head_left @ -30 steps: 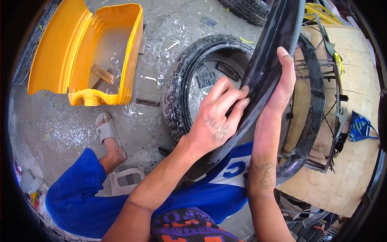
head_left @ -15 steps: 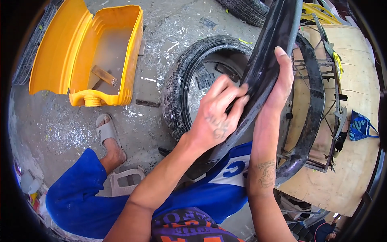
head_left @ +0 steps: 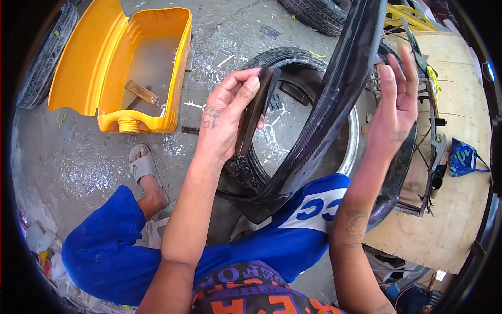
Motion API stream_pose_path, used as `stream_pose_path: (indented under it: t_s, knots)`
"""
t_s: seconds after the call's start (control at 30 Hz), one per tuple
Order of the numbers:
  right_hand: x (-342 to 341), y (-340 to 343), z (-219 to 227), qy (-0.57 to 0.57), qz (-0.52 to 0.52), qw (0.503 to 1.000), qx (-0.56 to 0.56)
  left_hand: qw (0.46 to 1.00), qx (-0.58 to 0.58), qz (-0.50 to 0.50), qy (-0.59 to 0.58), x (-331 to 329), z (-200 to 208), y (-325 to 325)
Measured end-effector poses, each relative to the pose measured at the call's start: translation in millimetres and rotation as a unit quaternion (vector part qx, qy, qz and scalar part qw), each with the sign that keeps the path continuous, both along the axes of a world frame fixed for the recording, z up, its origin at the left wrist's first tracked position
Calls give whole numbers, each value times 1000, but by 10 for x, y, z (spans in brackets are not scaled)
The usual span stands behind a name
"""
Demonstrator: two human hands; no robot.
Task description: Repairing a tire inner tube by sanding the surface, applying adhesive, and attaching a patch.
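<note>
A long curved black car trim piece [head_left: 334,99] with a woven, carbon-fibre look slants from the top of the view down to my lap. My left hand [head_left: 230,102] has its fingers and thumb closed round a narrow dark-brown block [head_left: 253,115] with a black sheet along its side, like a sanding block. The block is apart from the trim piece, left of it. On the trim's right side my right hand [head_left: 395,99] is open, its fingers stretched upward and nothing in them. Whether its edge touches the trim is unclear.
A cut-open yellow jerrycan [head_left: 180,78] at left holds cloudy water and a wooden block [head_left: 141,93]. A tyre [head_left: 246,175] lies on the wet floor beyond the trim. To the right, a metal frame [head_left: 433,141] and blue bag [head_left: 465,157] rest on plywood [head_left: 460,220].
My left hand has come off the trim piece and moved left, with the dark block now showing in it. My right hand has let go and opened, moving right.
</note>
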State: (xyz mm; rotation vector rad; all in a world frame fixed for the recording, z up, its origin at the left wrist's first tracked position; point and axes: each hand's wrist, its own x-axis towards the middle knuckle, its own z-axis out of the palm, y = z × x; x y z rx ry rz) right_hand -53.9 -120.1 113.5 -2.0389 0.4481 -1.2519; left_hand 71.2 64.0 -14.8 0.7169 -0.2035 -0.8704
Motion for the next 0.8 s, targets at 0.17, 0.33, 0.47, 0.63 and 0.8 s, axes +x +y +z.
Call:
stream_pose_path:
  t_s: [0.17,0.33,0.47,0.63,0.8]
  knots:
    - [217,118,271,284,244,927,-26,996,-45,-52,-58,141,279,-88]
    - [400,64,244,234,261,936,32,989,-74,-62,-111,306,535,-168]
    - [330,-5,291,215,252,935,-125,985,-16,-84,-150,353,553,-107]
    - [155,87,161,97,198,974,57,994,15,-33,-99,590,194,72]
    - [226,65,83,-26,155,969,191,998,24,25,-56,445,78,-60]
